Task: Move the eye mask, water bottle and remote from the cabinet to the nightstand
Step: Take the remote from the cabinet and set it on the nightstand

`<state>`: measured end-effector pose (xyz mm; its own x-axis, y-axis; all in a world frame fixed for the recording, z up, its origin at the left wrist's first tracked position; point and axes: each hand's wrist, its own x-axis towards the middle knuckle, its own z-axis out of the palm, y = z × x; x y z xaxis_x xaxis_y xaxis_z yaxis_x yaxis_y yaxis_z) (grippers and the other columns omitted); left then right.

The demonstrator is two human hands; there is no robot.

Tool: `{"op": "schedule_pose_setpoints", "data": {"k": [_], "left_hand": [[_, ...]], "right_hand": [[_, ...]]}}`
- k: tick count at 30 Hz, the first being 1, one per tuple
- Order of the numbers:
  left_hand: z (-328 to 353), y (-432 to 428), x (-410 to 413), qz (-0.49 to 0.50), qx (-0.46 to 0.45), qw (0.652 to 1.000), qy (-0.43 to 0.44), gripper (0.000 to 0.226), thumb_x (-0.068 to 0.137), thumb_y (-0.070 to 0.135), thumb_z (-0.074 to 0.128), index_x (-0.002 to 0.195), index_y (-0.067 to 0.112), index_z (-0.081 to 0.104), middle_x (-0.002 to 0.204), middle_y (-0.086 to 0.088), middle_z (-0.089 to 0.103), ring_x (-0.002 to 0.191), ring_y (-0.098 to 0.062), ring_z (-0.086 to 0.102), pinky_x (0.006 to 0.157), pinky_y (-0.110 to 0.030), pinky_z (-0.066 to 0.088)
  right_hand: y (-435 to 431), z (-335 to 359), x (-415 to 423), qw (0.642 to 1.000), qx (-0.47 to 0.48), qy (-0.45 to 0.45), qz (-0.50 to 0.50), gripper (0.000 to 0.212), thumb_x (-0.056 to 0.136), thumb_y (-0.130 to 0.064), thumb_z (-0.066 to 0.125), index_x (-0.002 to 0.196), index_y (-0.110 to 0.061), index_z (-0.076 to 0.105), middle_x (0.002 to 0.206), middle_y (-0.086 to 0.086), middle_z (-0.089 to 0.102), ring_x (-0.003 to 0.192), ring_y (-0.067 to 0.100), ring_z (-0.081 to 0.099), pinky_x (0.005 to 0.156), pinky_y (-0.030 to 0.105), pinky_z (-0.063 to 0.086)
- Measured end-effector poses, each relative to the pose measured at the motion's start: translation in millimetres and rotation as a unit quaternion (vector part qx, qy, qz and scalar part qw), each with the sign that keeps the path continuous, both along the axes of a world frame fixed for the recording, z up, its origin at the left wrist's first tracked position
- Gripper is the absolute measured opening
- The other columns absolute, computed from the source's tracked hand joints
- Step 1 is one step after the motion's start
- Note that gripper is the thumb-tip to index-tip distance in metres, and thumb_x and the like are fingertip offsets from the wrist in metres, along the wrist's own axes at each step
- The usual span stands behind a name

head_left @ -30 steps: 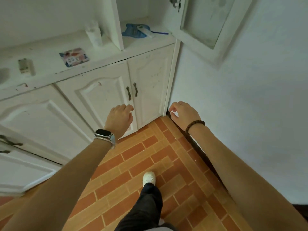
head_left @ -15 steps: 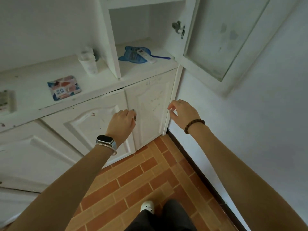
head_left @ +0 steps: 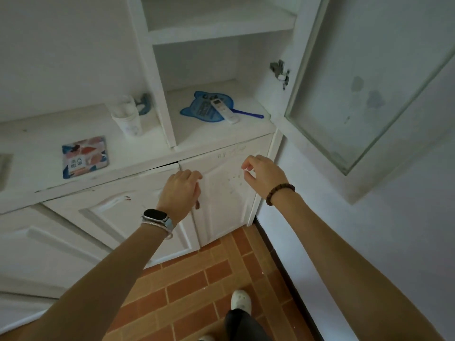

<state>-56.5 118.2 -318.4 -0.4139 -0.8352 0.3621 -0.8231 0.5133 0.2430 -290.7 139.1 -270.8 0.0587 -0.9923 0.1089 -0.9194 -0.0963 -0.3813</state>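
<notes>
A white remote (head_left: 224, 110) lies in the open cabinet compartment, on top of a blue flat fan (head_left: 200, 112) with a thin handle. A colourful flat packet (head_left: 85, 156), possibly the eye mask, lies on the white counter (head_left: 37, 153) to the left. I see no water bottle. My left hand (head_left: 182, 190) hovers in front of the lower cabinet doors, fingers loosely curled, holding nothing. Just right of it, my right hand (head_left: 263, 175) is raised below the compartment's front edge, fingers relaxed and empty. Both hands are well short of the remote.
The compartment's glass door (head_left: 357, 82) stands swung open at the right, above my right arm. Stacked paper cups (head_left: 128, 120) stand on the counter beside the divider post. The lower doors (head_left: 229, 193) are closed, a dark handle (head_left: 197, 205) below my left hand. A brick-pattern floor (head_left: 197, 279) lies underfoot.
Both hands have risen from low by the lower doors toward the counter edge. My view has tilted up and closer, showing more of the open compartment.
</notes>
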Motion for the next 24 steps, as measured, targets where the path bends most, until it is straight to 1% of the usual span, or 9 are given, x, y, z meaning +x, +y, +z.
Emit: {"op": "schedule_pose_setpoints", "data": {"k": [4,7,13,16,19,22,24], "left_hand": [[13,-33,-26,0.023,-0.018,0.999,0.019,0.020,0.082,0.001,0.057,0.100,0.006,0.064,0.086,-0.011,0.066,0.078,-0.031,0.060,0.073,-0.041,0.050],[19,-50,-40,0.036,-0.032,0.999,0.025,0.020,0.079,0.000,0.058,0.098,0.007,0.064,0.082,-0.010,0.065,0.075,-0.030,0.059,0.071,-0.040,0.049],[24,-82,-54,0.053,-0.029,0.998,0.035,0.022,0.080,0.001,0.059,0.100,0.007,0.064,0.089,-0.009,0.065,0.082,-0.028,0.059,0.075,-0.041,0.050],[26,-101,-59,0.057,-0.029,0.997,0.039,0.023,0.081,0.002,0.059,0.102,0.008,0.064,0.094,-0.008,0.065,0.087,-0.026,0.060,0.078,-0.039,0.051],[26,-125,-65,0.055,-0.025,0.997,0.043,0.025,0.080,0.002,0.060,0.104,0.007,0.064,0.099,-0.008,0.065,0.091,-0.026,0.060,0.083,-0.038,0.050],[23,-152,-73,0.047,-0.016,0.999,0.009,0.030,0.081,0.009,0.062,0.111,0.007,0.063,0.109,-0.010,0.065,0.099,-0.027,0.061,0.091,-0.039,0.048],[17,-170,-76,0.041,0.009,0.999,-0.024,0.034,0.086,0.017,0.058,0.118,0.007,0.058,0.119,-0.012,0.061,0.107,-0.028,0.058,0.097,-0.040,0.045]], "right_hand": [[-43,11,-20,1.000,-0.017,-0.013,0.015,0.016,0.093,-0.020,0.055,0.108,-0.017,0.059,0.106,0.003,0.061,0.097,0.019,0.058,0.080,0.038,0.055],[-68,16,-28,0.999,-0.019,-0.020,0.027,0.016,0.093,-0.021,0.055,0.107,-0.016,0.059,0.105,0.003,0.061,0.097,0.019,0.058,0.079,0.035,0.054],[-111,19,-34,0.997,-0.022,-0.064,0.023,0.018,0.092,-0.021,0.056,0.109,-0.016,0.057,0.104,0.002,0.060,0.098,0.018,0.058,0.081,0.033,0.054],[-133,18,-33,0.997,-0.025,-0.078,0.012,0.022,0.092,-0.022,0.057,0.113,-0.015,0.056,0.107,0.002,0.060,0.098,0.018,0.058,0.081,0.030,0.052],[-158,19,-32,0.996,-0.031,-0.088,-0.006,0.028,0.091,-0.023,0.059,0.117,-0.013,0.055,0.111,0.004,0.060,0.101,0.019,0.058,0.084,0.033,0.053],[-184,19,-31,0.996,-0.014,-0.084,-0.029,0.037,0.089,-0.026,0.062,0.122,-0.010,0.053,0.119,0.007,0.056,0.107,0.023,0.057,0.088,0.036,0.052],[-202,16,-29,0.997,0.009,-0.060,-0.039,0.044,0.088,-0.030,0.063,0.124,-0.007,0.052,0.121,0.011,0.053,0.109,0.026,0.056,0.089,0.037,0.051]]}}
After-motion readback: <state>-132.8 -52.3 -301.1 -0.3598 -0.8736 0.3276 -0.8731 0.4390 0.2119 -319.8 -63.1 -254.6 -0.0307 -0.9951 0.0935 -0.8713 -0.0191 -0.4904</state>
